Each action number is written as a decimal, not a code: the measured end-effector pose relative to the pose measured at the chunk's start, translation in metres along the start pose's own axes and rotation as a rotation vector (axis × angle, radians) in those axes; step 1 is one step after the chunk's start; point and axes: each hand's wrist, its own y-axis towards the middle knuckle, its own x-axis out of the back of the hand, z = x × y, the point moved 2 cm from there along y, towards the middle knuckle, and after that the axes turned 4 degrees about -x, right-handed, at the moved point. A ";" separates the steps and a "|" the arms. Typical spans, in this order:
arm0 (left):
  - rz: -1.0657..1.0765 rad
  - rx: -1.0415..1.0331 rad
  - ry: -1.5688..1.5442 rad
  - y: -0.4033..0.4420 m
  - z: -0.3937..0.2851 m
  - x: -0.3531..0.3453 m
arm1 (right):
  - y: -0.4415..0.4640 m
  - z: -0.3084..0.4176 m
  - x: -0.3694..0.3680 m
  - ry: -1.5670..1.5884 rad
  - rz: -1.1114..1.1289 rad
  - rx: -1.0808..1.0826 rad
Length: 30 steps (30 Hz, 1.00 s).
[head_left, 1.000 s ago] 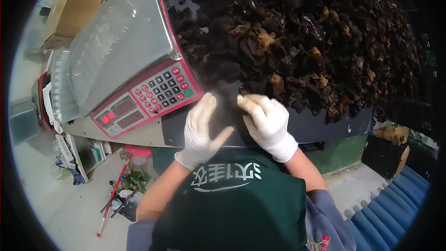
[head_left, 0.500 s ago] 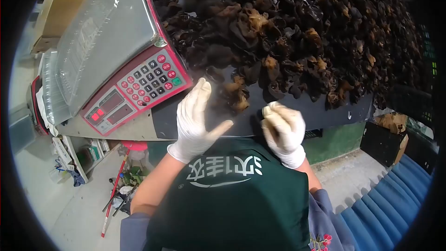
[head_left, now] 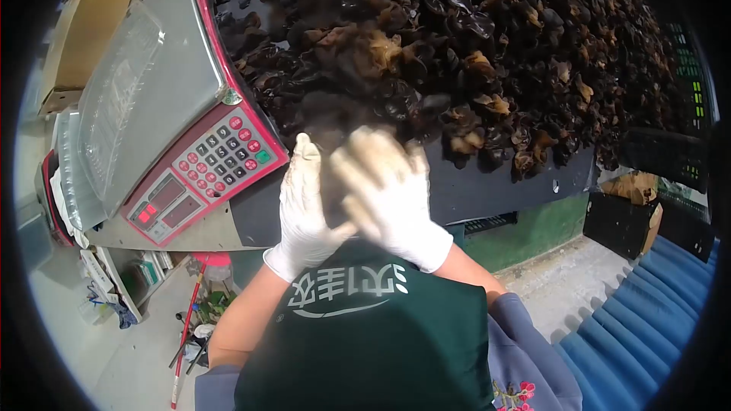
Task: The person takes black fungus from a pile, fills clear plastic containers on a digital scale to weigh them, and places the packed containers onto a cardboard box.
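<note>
My left hand [head_left: 304, 205], in a white glove, is upright at the table's near edge, just right of the scale. Its fingers are stretched up and its thumb points right, with nothing gripped. My right hand [head_left: 392, 198], also gloved, is beside it, its fingers smeared by motion and leaning toward the left hand. Whether it holds anything cannot be made out. Dark blurred pieces show between and above the hands. Beyond them a large heap of dark brown, wet-looking fungus [head_left: 487, 53] covers the black surface [head_left: 518, 190].
A red and grey digital scale [head_left: 221, 152] carries a clear plastic tray [head_left: 122, 99] at left. More clear trays [head_left: 80, 183] stand beside it. A cardboard box [head_left: 91, 23] is at the upper left. Blue corrugated material [head_left: 640, 312] lies at lower right, below a black box [head_left: 620, 221].
My right hand first moved right, away from the left hand, then swung back left beside it. The small brown pieces seen between the hands are now blurred or covered. The whole view has shifted.
</note>
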 end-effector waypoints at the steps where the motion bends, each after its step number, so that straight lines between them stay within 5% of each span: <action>1: 0.000 0.005 -0.002 -0.002 0.001 0.000 | -0.001 0.005 -0.003 0.063 0.052 0.087; 9: -0.026 0.090 -0.110 -0.009 0.011 -0.008 | -0.010 0.008 -0.007 0.288 0.103 0.361; 12: -0.072 0.007 -0.097 -0.012 0.015 -0.011 | -0.008 0.008 0.023 0.433 0.049 0.250; 13: -0.082 0.002 -0.108 -0.003 0.005 -0.005 | -0.012 0.002 0.032 0.247 -0.127 0.345; 15: -0.015 0.035 -0.120 -0.001 0.001 0.000 | -0.009 -0.013 0.064 0.165 -0.028 0.081; 16: 0.017 0.051 -0.124 -0.001 0.000 0.000 | -0.022 -0.024 0.054 -0.049 -0.441 0.045; 17: 0.009 0.037 -0.089 -0.001 -0.001 0.000 | -0.030 -0.043 0.053 -0.078 -0.479 -0.043; 22: -0.002 0.000 -0.066 0.002 -0.003 0.001 | -0.023 -0.051 0.045 -0.375 -0.192 -0.269; 24: -0.007 -0.009 -0.045 0.003 -0.004 0.002 | -0.010 -0.033 0.031 -0.121 0.000 -0.243; 27: -0.022 -0.013 -0.036 0.002 -0.003 0.001 | -0.006 -0.023 0.009 0.232 -0.029 0.017; 30: -0.043 0.003 -0.004 0.005 -0.005 0.002 | 0.001 -0.020 0.009 0.262 0.035 0.090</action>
